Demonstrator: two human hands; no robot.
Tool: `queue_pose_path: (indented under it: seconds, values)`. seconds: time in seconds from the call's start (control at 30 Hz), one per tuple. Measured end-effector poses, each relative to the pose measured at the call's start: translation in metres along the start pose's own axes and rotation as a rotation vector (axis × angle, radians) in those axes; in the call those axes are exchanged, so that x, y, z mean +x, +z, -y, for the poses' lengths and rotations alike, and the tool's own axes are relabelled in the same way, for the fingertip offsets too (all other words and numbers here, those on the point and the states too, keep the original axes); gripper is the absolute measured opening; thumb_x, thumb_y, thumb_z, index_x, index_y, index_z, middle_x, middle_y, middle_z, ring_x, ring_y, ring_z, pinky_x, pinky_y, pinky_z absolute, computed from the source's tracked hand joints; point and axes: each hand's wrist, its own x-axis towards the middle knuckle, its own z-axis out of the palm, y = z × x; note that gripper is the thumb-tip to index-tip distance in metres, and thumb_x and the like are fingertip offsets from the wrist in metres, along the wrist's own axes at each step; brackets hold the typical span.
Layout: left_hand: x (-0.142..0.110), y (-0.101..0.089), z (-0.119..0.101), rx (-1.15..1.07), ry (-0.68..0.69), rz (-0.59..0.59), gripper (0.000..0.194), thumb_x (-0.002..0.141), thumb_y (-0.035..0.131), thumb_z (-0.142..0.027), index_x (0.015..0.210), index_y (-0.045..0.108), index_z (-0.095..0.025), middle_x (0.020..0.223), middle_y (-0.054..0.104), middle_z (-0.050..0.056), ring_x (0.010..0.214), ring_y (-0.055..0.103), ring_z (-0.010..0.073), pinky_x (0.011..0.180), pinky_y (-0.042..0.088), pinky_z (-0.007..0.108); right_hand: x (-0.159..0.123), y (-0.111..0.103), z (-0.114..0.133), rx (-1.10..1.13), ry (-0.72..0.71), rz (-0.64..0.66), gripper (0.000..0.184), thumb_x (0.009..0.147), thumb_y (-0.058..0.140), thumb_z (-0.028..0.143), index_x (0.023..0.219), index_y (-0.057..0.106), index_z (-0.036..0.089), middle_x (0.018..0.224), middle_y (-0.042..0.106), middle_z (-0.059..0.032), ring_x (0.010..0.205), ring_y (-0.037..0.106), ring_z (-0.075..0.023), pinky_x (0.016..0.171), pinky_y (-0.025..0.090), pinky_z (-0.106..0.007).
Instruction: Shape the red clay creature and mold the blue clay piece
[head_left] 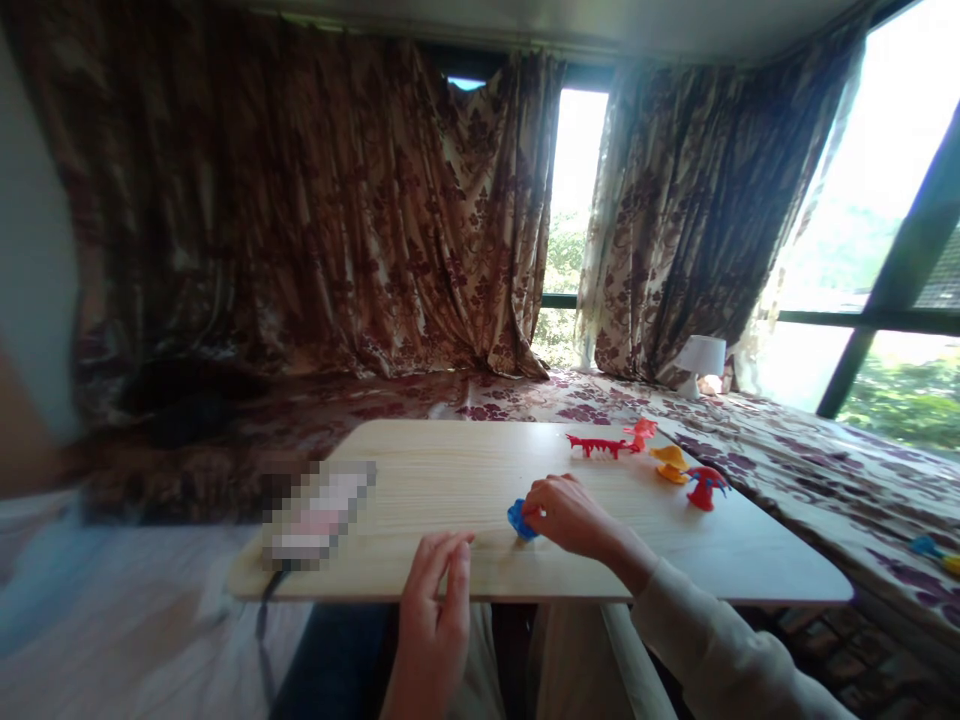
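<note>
My right hand [566, 512] is closed on a small blue plastic toy [519, 520] at the middle of the wooden-topped table [420, 480]. The fingers cover part of the toy, so its exact kind cannot be made out. My left hand [439, 590] is at the table's near edge, a little left of the blue toy and apart from it. Its fingers are stretched out with nothing in them.
Toward the table's far right stand a long red toy with legs [596, 446], a light red piece [641, 433], a yellow toy [670, 464] and a red-and-blue toy [703, 488]. A pixelated object [319, 515] with a black cable lies at left. A white lamp [703, 355] stands behind.
</note>
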Motion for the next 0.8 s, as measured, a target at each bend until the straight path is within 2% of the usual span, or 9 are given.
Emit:
queue_pose_path:
  seconds: [0.2,0.33,0.5,0.67,0.8]
  values:
    - [0.0,0.002,-0.002,0.007,-0.022,0.019,0.028,0.089,0.049,-0.033,0.095,0.069,-0.015,0.096,0.065,0.009,0.096,0.061,0.021,0.09,0.048,0.033,0.001,0.0,0.001,0.003,0.041,0.034,0.023,0.077,0.056,0.012,0.074,0.076,0.023,0.082,0.076,-0.0031,0.083,0.066,-0.0184,0.071,0.035,-0.026]
    - [0.001,0.003,-0.002,0.008,-0.01,0.02,0.027,0.088,0.05,-0.033,0.093,0.07,-0.015,0.093,0.067,0.008,0.094,0.063,0.0216,0.088,0.05,0.034,0.004,0.001,0.001,0.017,0.07,0.036,0.022,0.075,0.056,0.011,0.07,0.075,0.02,0.078,0.076,-0.0051,0.075,0.066,-0.0176,0.065,0.035,-0.026]
    - [0.005,0.008,0.007,0.081,-0.012,0.063,0.027,0.084,0.053,-0.035,0.093,0.071,-0.016,0.097,0.068,0.01,0.097,0.064,0.0246,0.092,0.049,0.042,0.001,-0.01,-0.002,0.098,0.03,-0.015,0.019,0.075,0.059,0.012,0.069,0.076,0.019,0.075,0.075,-0.0045,0.071,0.065,-0.0168,0.064,0.037,-0.025]
    - [0.005,0.017,0.003,0.05,-0.106,0.096,0.042,0.076,0.063,-0.034,0.114,0.064,-0.016,0.111,0.069,0.012,0.102,0.063,0.0256,0.096,0.047,0.045,-0.019,-0.026,0.022,0.201,-0.067,-0.113,0.016,0.081,0.06,0.02,0.082,0.076,0.025,0.085,0.073,-0.0003,0.083,0.063,-0.0153,0.077,0.038,-0.025]
    - [0.002,0.017,-0.01,0.003,-0.13,0.083,0.039,0.07,0.068,-0.032,0.107,0.068,-0.017,0.104,0.073,0.01,0.101,0.064,0.0272,0.095,0.048,0.043,-0.033,-0.034,0.045,0.313,-0.168,-0.169,0.016,0.082,0.061,0.017,0.077,0.075,0.024,0.077,0.071,-0.0002,0.077,0.061,-0.0147,0.076,0.038,-0.026]
